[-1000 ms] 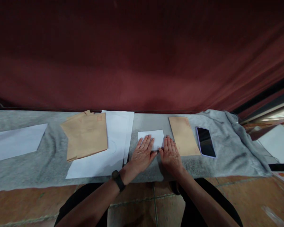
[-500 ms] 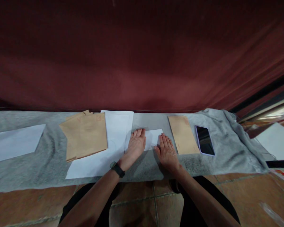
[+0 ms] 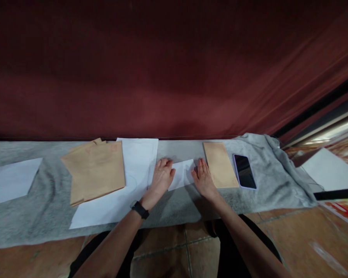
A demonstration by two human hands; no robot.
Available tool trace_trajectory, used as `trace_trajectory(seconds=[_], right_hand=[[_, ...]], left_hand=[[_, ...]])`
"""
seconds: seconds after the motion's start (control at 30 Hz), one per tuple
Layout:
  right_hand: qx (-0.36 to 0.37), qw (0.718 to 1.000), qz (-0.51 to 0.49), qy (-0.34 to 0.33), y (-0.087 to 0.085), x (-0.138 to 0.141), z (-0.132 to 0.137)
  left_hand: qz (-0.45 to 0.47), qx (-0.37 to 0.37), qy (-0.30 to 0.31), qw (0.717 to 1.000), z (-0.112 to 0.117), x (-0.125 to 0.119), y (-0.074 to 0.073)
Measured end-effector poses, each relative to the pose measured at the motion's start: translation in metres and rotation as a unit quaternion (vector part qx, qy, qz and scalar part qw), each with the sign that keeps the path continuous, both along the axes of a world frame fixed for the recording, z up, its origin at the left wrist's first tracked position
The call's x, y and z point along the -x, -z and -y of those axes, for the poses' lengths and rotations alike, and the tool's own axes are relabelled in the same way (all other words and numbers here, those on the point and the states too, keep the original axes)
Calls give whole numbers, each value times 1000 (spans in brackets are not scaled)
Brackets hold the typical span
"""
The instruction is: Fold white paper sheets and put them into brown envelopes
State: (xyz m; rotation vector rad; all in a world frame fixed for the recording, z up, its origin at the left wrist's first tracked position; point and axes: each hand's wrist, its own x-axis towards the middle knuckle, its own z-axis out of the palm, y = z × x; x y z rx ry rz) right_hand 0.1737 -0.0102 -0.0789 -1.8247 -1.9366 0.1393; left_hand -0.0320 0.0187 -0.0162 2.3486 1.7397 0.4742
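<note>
Head view, left hand [image 3: 161,178], right hand [image 3: 203,178], fingers together, flat on white paper [image 3: 182,173], long axis left-right.

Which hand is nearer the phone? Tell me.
Right. The right hand rests beside the single brown envelope, which separates it from the phone; the left hand lies farther left, across the folded white paper.

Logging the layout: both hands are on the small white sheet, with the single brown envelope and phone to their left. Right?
No: the head view shows the single brown envelope and phone to the right of the hands. The left hand and right hand are on the small white sheet.
</note>
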Motion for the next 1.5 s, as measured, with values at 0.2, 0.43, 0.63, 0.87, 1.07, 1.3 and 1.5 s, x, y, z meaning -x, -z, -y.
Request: trace_trajectory(seconds=[0.2,0.43,0.63,0.87,1.07,1.3,1.5], right_hand=[[-13,998,-32,-56,-15,7,11],[-3,976,31,-215,-46,34,46],[-22,978,-40,-204,-64,37,46],[10,863,-506,-1,-84,20,19],[70,758,-648,32,-66,21,12],[102,865,-488,60,-35,-10,-5],[70,971,-224,38,-30,-7,1]], left_hand=[[231,102,-61,966,-6,1,-2],[440,230,-83,864,-12,9,-6],[653,348,-71,669,-6,5,-18],[662,342,-59,664,2,-6,-18],[628,302,-72,714,6,-8,2],[322,145,-42,935,-6,7,9],[67,-40,6,997,23,-11,9]])
